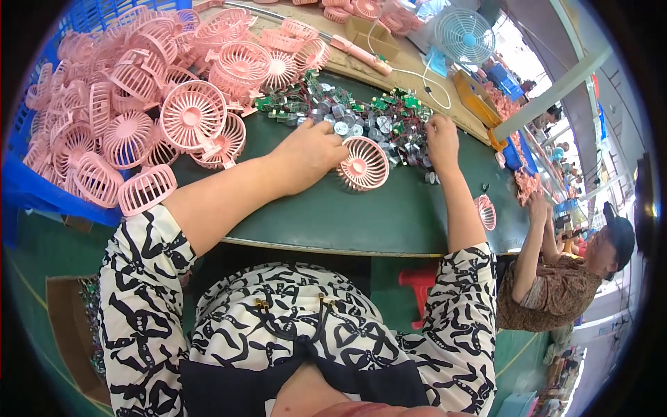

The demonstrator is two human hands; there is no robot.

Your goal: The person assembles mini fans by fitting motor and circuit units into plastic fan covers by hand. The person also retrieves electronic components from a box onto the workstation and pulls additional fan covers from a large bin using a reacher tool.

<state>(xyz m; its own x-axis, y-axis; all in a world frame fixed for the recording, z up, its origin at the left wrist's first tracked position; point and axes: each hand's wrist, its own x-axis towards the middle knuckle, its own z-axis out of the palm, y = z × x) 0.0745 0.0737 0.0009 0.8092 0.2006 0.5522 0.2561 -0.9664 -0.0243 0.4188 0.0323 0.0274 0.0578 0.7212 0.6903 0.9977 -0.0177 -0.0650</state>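
My left hand (311, 154) reaches across the green tabletop with its fingers bent at the near edge of a pile of small motors with wires and green circuit boards (358, 119). Right beside it is a round pink fan housing (363, 164) with open slats; whether the hand grips it I cannot tell. At the pile's right end, my right hand (443, 142) has its fingers curled in among the motors and wires. What either hand pinches is hidden by the fingers.
A blue crate (59, 199) at the left overflows with pink fan housings (128, 139). Another pink part (486, 212) lies right of my right forearm. Behind the pile, a cable (424, 75) and a cardboard box (372, 38) sit on a board. A co-worker (556, 288) sits at the right.
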